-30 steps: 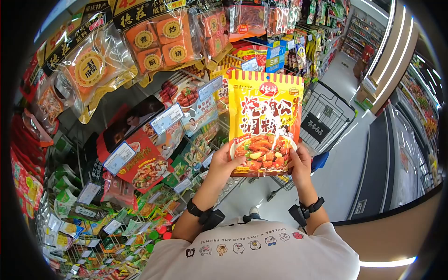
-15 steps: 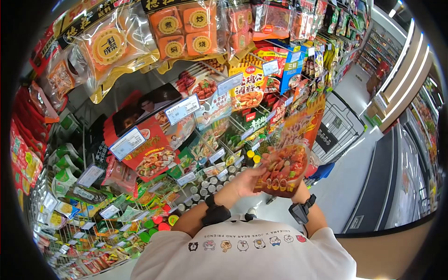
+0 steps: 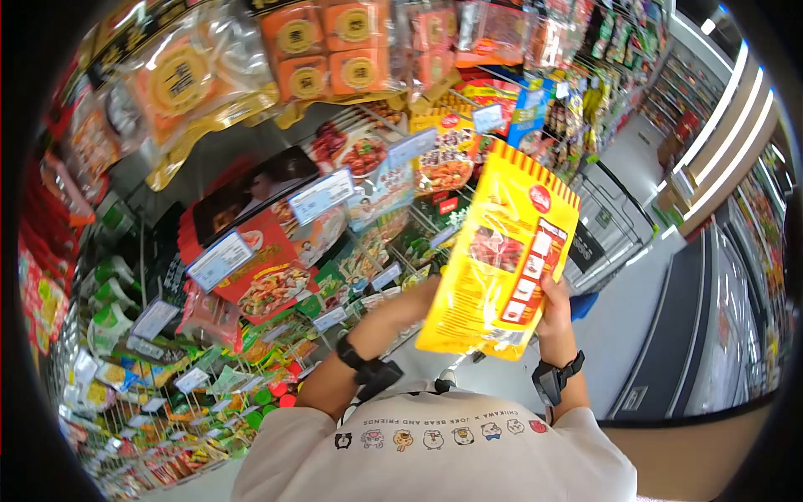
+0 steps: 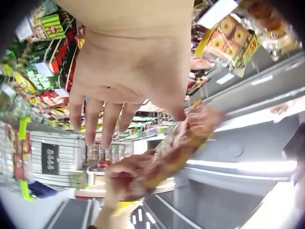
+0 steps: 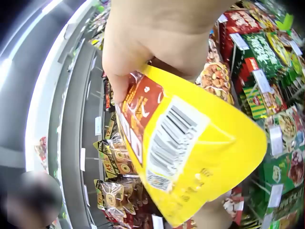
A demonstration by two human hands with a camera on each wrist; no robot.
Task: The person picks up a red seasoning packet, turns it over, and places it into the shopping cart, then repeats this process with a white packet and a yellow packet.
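Note:
A yellow seasoning pouch [image 3: 502, 259] is tilted in front of the body, its printed back and photo panel facing up. My right hand [image 3: 554, 308] grips its right edge; in the right wrist view the thumb and fingers of that hand [image 5: 152, 47] pinch the pouch [image 5: 214, 133] beside its barcode. My left hand [image 3: 411, 303] is at the pouch's left side, partly hidden behind it. The left wrist view shows this hand [image 4: 128, 76] with fingers extended and the thumb tip close to the pouch [image 4: 176, 148]; whether they touch is unclear.
Shelves of packets with price tags [image 3: 322, 194] fill the left. Large hanging packs [image 3: 188, 79] are at the top left. A shopping cart [image 3: 606, 217] stands beyond the pouch, and a dark-edged freezer [image 3: 661, 335] lies at the right.
The pouch has turned from its front to its back and now leans. My left hand has let its fingers extend at the pouch's side; my right hand still holds it.

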